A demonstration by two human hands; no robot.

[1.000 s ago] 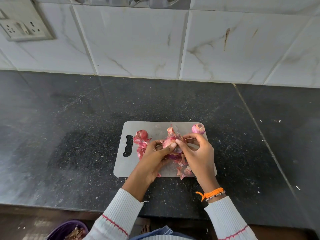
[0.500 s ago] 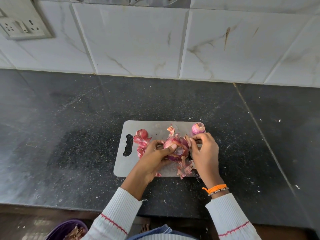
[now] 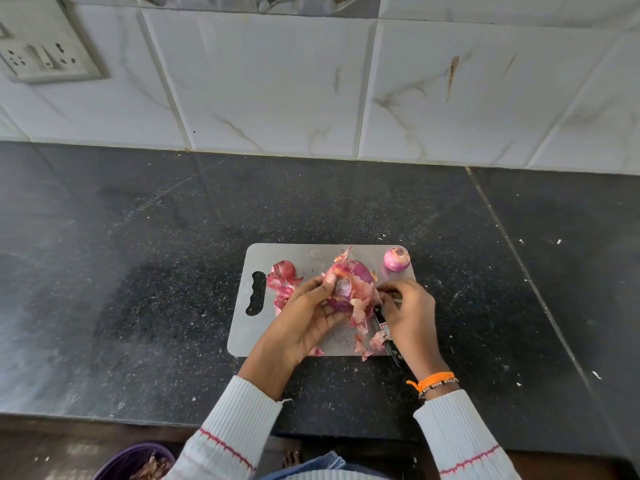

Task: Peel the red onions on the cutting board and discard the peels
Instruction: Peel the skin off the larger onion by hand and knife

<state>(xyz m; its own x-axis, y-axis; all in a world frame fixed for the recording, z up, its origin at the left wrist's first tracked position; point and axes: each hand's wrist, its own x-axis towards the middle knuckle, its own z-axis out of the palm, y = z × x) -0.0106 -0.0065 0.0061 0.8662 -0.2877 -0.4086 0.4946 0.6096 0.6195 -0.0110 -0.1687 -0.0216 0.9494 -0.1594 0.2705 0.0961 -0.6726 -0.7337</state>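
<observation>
Two bare hands are working over the grey rectangular cutting board: the left hand is cupping a half-peeled red onion, the right hand pinching its loose skin. Torn pink peels are lying around, apparently covering a black-handled knife. One small peeled onion is sitting at the far right corner.

Cutting board on countertop, peeled onion at its far right corner, peels at left

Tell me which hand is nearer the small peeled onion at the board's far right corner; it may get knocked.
Right. The right hand lies just below the small peeled onion, apart from it. The left hand is farther left, holding the large onion.
</observation>
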